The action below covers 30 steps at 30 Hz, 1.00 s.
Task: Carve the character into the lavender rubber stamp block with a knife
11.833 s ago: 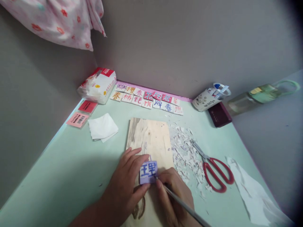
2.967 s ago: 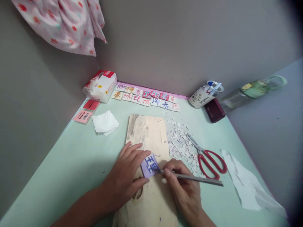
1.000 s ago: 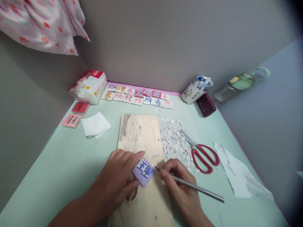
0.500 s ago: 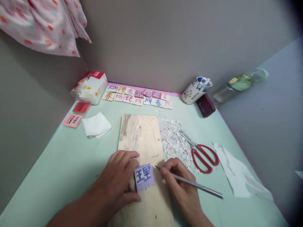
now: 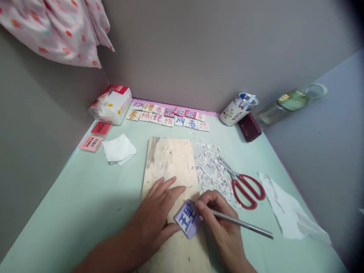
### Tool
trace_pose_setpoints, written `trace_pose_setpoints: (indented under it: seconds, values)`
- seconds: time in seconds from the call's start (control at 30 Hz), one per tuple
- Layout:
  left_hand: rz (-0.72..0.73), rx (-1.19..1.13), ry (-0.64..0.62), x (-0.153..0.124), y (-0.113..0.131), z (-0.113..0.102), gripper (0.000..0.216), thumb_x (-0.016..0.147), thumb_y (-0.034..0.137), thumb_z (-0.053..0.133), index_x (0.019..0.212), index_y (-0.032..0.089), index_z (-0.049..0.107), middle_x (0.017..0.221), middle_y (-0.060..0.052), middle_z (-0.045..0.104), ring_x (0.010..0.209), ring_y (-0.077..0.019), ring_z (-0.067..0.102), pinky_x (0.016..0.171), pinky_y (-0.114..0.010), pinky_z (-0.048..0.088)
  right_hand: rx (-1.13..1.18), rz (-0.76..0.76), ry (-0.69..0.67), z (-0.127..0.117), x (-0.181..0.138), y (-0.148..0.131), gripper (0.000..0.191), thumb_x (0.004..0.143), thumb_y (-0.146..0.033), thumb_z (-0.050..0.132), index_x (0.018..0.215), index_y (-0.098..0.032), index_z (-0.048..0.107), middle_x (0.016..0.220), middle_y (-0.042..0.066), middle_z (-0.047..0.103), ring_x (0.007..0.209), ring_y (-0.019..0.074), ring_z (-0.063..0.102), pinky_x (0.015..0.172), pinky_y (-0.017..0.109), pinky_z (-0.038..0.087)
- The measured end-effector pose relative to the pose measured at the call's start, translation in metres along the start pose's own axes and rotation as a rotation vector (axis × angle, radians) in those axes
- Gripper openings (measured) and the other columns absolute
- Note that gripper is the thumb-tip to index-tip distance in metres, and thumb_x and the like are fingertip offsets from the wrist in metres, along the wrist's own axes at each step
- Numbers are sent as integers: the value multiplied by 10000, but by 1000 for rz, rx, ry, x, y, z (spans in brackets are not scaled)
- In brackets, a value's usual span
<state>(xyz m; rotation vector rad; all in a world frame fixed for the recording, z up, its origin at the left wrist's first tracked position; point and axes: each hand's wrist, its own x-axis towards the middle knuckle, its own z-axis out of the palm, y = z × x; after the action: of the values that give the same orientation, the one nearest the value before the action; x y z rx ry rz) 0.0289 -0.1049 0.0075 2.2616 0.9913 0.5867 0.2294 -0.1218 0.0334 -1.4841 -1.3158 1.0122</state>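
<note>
Left hand (image 5: 155, 220): we press fingers flat on the block (image 5: 188, 219), w/ thumb under its edge.
Right hand (image 5: 220, 223): we clamp fingers on the knife (image 5: 241, 224), tip at block.
Block: on the board (image 5: 170, 167), tilted, btw. both hands.

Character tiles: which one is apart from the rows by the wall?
The purple tile with a blue character, lying tilted on the wooden board between the left hand and right hand.
</note>
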Motion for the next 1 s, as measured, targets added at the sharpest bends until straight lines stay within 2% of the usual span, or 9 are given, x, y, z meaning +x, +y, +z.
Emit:
trace_pose_setpoints:
  seconds: [0.07, 0.17, 0.33, 0.47, 0.53, 0.63, 0.77, 1.0]
  values:
    - [3, -27, -59, 0, 1, -1, 851, 859, 75, 679, 1530, 255, 187, 1540, -60, 491, 1515, -229, 289, 1296, -547, 203, 3, -2, 10, 0, -1, 0, 276, 928, -371, 670, 730, -194, 598, 638, -22, 565, 576, 118, 525, 528, 193, 449]
    - [1, -50, -53, 1, 4, -3, 901, 817, 48, 676, 1534, 260, 174, 1506, -66, 519, 1485, -256, 339, 1291, -590, 203, 23, 2, 44, -1, -1, 1, 272, 929, -374, 677, 738, -197, 595, 637, -29, 552, 575, 111, 521, 523, 181, 447]
    - [-16, -17, 81, 4, 6, 0, 867, 783, 94, 742, 1487, 220, 252, 1343, -123, 581, 1304, -319, 516, 1203, -713, 291, 28, -27, 72, -3, -1, 0, 238, 933, -349, 673, 752, -205, 619, 644, -31, 575, 593, 110, 543, 554, 179, 462]
    - [-23, 55, 134, 5, 1, 3, 769, 728, 174, 848, 1340, 193, 383, 1273, -143, 577, 1352, -390, 461, 1150, -781, 294, 12, -32, -7, -2, -2, 1, 166, 916, -311, 686, 792, -216, 627, 689, -33, 606, 613, 114, 553, 565, 190, 460]
    - [-37, 62, 119, 3, -1, 3, 664, 730, 156, 831, 1256, 211, 430, 1291, -132, 566, 1421, -393, 387, 1171, -767, 273, -20, -29, -54, -1, -4, 2, 143, 929, -302, 668, 823, -221, 616, 725, -30, 611, 631, 119, 553, 571, 201, 457]
    - [-42, 60, 112, -1, -3, 1, 520, 796, 114, 719, 1225, 224, 447, 1340, -121, 547, 1477, -346, 321, 1216, -712, 246, -79, -64, -104, 1, -7, 3, 154, 966, -292, 619, 832, -224, 583, 770, -20, 605, 679, 129, 565, 598, 213, 463]
    - [-15, 53, 114, -4, -4, 0, 480, 847, 142, 659, 1263, 216, 432, 1390, -122, 523, 1504, -315, 272, 1245, -663, 229, -163, -149, -123, 5, -9, 2, 172, 988, -257, 573, 821, -223, 549, 765, -14, 592, 679, 132, 568, 589, 222, 451]
    - [1, 65, 120, -4, -6, 0, 427, 870, 141, 621, 1246, 203, 428, 1390, -140, 521, 1506, -305, 263, 1238, -653, 255, -247, -314, -152, 14, -7, 1, 168, 979, -176, 545, 816, -218, 548, 739, -13, 593, 623, 122, 548, 572, 232, 438]
